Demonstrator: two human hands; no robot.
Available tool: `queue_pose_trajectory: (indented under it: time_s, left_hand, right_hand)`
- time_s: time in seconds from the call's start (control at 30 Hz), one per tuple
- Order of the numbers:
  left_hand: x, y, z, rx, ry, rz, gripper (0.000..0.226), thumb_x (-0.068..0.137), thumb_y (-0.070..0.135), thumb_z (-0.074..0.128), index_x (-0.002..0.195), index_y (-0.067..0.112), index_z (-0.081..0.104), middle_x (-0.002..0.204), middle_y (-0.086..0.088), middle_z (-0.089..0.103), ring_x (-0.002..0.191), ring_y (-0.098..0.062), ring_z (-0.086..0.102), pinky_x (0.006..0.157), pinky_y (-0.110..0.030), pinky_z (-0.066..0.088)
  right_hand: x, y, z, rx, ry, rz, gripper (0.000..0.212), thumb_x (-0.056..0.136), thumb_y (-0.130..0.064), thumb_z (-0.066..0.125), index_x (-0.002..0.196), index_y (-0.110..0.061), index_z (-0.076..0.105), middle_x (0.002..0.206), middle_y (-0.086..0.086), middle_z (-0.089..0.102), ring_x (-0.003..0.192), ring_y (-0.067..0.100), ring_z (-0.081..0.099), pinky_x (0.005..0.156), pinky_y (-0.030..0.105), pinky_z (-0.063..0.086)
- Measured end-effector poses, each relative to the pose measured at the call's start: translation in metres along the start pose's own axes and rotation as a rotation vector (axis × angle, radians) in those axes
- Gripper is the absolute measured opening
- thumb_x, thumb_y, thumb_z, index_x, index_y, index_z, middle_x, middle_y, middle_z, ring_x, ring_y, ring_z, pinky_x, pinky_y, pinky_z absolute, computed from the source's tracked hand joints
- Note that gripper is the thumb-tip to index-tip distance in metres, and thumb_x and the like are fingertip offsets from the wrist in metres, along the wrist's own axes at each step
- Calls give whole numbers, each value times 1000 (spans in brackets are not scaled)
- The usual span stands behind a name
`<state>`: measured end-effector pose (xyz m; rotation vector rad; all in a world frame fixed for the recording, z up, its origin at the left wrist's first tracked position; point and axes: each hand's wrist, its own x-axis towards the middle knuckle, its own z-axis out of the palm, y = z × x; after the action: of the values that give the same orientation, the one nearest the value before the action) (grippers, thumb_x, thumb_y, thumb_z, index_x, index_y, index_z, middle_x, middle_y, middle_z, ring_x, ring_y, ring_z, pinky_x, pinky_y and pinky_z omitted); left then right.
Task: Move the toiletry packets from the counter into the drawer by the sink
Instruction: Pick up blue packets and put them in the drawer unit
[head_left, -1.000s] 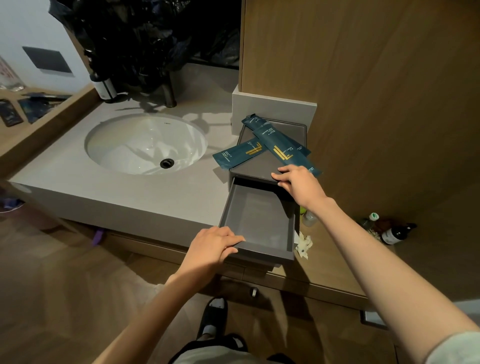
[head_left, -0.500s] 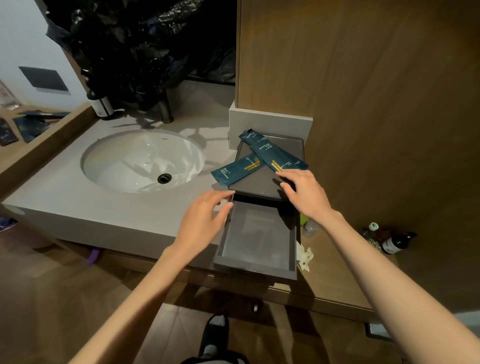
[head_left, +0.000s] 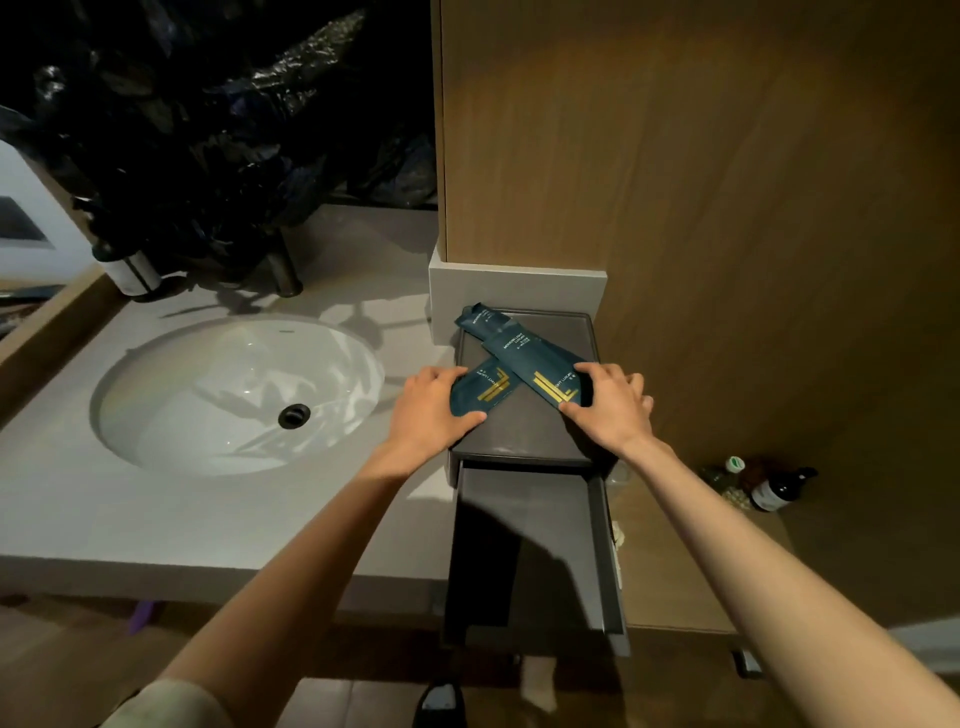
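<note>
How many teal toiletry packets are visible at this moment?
2. The upper packet lies diagonally on the dark box top, right hand at its near end; the lower packet crosses beneath it, under the left hand. More could hide underneath.

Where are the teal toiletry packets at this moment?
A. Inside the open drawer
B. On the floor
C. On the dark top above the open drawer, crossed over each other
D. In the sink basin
C: the teal packets lie crossed on the dark top, one under each hand, while the open drawer below holds nothing visible.
</note>
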<state>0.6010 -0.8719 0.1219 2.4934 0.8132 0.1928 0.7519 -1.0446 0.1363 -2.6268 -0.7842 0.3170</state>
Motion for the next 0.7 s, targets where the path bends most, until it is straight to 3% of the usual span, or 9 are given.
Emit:
queue_pose_trajectory:
  time_s: [0.13, 0.27, 0.37, 0.57, 0.7]
  left_hand:
    - [2, -3, 0, -82, -45, -8, 69, 76, 42, 73, 137, 25, 45, 122, -8, 54, 111, -24, 56, 90, -32, 45]
    - [2, -8, -5, -134, -54, -41, 75, 72, 40, 78, 137, 25, 44, 122, -7, 59, 108, -24, 59, 88, -34, 49]
    - [-3, -13, -11, -229, -31, -104, 77, 71, 34, 81, 138, 22, 44, 114, -6, 65, 98, -21, 61, 83, -30, 48]
    - [-26, -27, -23, -529, -27, -218, 62, 72, 22, 82, 127, 24, 55, 107, -11, 69, 84, -17, 65, 71, -27, 54]
    - [-43, -20, -33, -585, -28, -234, 48, 76, 19, 78, 121, 20, 61, 110, -10, 67, 94, -16, 61, 75, -24, 52]
  right_hand:
    - [7, -1, -2, 80, -4, 8, 63, 80, -29, 73, 137, -26, 45, 137, 9, 45, 126, 32, 39, 102, 47, 36]
    - [7, -2, -5, 193, 0, -38, 68, 75, -18, 78, 136, -18, 47, 130, 11, 52, 122, 26, 50, 101, 36, 41]
    - [5, -4, -6, 224, -19, -44, 65, 77, -17, 77, 136, -17, 47, 130, 10, 58, 122, 25, 52, 100, 36, 43]
    - [-1, 0, -10, 323, 3, -13, 27, 85, -18, 68, 112, -21, 66, 109, 4, 67, 104, 22, 59, 92, 36, 45]
    - [-13, 10, -12, 345, 14, 15, 18, 83, -19, 70, 101, -23, 69, 89, -3, 65, 88, 19, 59, 85, 35, 47]
